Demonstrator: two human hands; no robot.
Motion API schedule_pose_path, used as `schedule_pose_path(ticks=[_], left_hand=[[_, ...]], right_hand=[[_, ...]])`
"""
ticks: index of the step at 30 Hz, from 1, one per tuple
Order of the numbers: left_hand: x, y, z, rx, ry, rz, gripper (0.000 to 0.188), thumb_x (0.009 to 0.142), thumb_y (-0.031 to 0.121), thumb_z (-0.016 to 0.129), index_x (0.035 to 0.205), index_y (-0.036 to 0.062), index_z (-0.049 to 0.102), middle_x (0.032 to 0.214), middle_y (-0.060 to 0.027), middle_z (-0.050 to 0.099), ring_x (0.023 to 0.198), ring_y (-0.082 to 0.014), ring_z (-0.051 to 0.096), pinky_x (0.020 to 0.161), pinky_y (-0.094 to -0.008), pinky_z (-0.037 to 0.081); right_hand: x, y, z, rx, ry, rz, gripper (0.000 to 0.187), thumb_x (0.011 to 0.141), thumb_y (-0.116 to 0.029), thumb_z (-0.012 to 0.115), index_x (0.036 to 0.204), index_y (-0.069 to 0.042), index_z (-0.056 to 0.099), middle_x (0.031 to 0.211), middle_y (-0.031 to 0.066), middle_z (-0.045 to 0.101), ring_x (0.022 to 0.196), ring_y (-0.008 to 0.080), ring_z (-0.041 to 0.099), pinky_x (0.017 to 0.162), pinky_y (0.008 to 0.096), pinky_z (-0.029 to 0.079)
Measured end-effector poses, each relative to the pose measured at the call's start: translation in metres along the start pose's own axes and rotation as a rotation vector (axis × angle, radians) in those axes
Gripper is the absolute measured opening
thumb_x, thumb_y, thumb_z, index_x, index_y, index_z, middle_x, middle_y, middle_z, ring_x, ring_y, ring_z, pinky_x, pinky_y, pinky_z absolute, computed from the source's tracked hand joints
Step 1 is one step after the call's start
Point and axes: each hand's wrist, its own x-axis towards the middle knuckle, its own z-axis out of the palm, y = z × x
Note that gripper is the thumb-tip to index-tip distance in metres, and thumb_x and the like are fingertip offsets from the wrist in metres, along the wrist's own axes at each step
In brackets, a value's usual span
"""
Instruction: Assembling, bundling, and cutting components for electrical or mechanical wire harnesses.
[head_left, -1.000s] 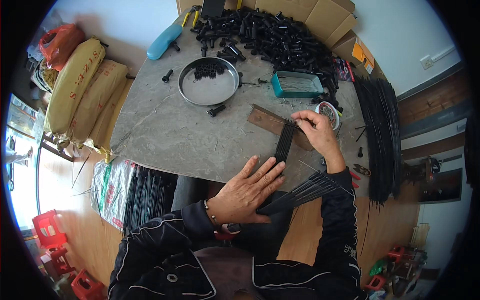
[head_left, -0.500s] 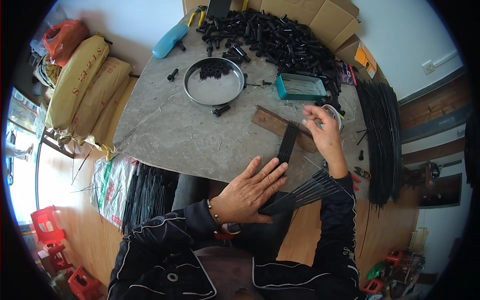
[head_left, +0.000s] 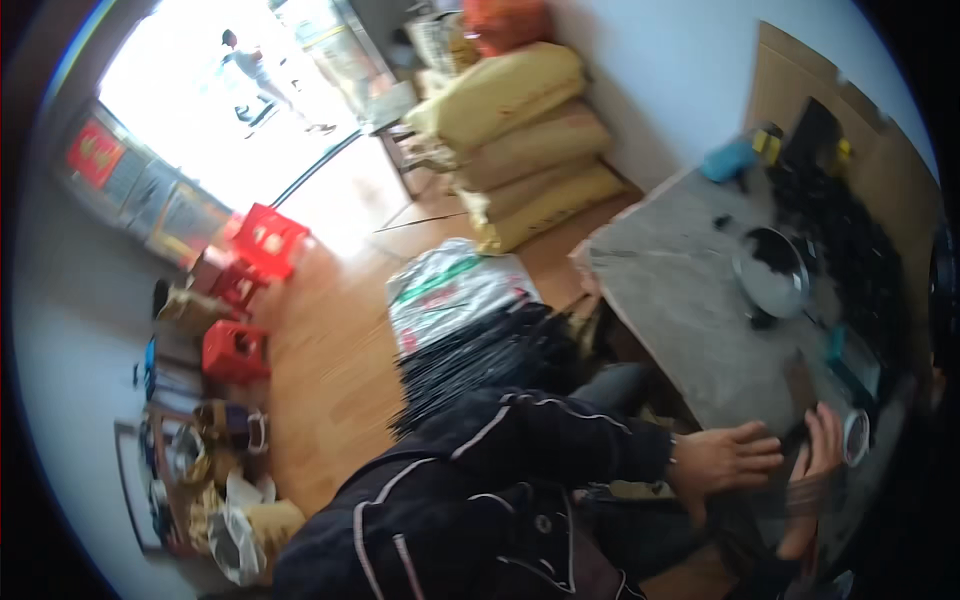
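Several dark rods [head_left: 758, 503] between two busy hands

From where I stand, the left hand [head_left: 727, 458] is spread nearly flat by the worktop [head_left: 680, 290] edge, fingers apart, curled around nothing; blur hides whether anything lies beneath its palm. The right hand [head_left: 825, 440] is raised beside it, fingers fairly straight and near one another. I cannot tell whether it pinches anything. The rods lie in a smeared band between the left thumb and the right wrist, near the strip of wood [head_left: 799, 385].

Doing this well, I'd say, calls for a light, even palm so thin pieces don't roll, and for small fingertip moves at the wood, with eyes on the tips.

As for edges, the worktop's rim runs slantwise just past the left sleeve [head_left: 600, 430], so anything nudged that way could drop. The right hand has less room: the dish [head_left: 856, 437] is just beside its fingers, with the tin [head_left: 850, 368] beyond. The easier way to swing is toward the grey surface short of the pan [head_left: 770, 290].
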Motion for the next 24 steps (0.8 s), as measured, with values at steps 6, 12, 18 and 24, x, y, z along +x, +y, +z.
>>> schedule_pose_path(ticks=[6,12,18,24], left_hand=[[-0.011,0.001,0.001,0.205,0.056,0.187,0.089,0.068,0.059,0.072,0.134,0.0034,0.051,0.146,-0.0151,0.040,0.143,-0.0391,0.019,0.106,-0.0707,0.011],[0.047,0.033,-0.123,-0.295,0.629,0.282,0.051,0.078,0.038,0.070,0.114,0.0019,0.063,0.129,-0.0191,0.054,0.129,-0.0334,0.040,0.107,-0.0570,0.024],[0.019,0.079,-0.206,-0.762,0.958,0.040,0.024,0.086,0.012,0.064,0.098,-0.0086,0.063,0.087,-0.0111,0.068,0.079,-0.0124,0.061,0.069,-0.0297,0.052],[-0.122,0.077,-0.126,-0.103,-0.118,-0.763,0.040,0.085,0.045,0.063,0.077,0.0061,0.069,0.069,-0.0088,0.064,0.058,-0.0256,0.063,0.052,-0.0381,0.049]], right_hand=[[0.015,-0.056,0.015,-0.292,-0.121,-0.112,0.038,0.089,-0.030,0.050,0.119,-0.007,0.056,0.143,0.0115,0.046,0.139,0.0360,0.032,0.110,0.0572,0.025],[0.022,-0.135,-0.053,0.903,-0.003,0.485,0.044,0.091,-0.030,0.059,0.122,0.001,0.049,0.129,0.0164,0.053,0.128,0.0256,0.047,0.105,0.0392,0.038],[0.024,-0.208,-0.059,1.331,-0.444,0.361,0.022,0.089,-0.007,0.054,0.109,0.002,0.056,0.084,0.0125,0.066,0.078,0.0222,0.066,0.083,0.0341,0.051],[-0.029,-0.189,0.002,1.366,-0.891,0.608,0.013,0.088,-0.003,0.054,0.098,0.004,0.057,0.076,0.0122,0.066,0.070,0.0227,0.067,0.067,0.0329,0.054]])
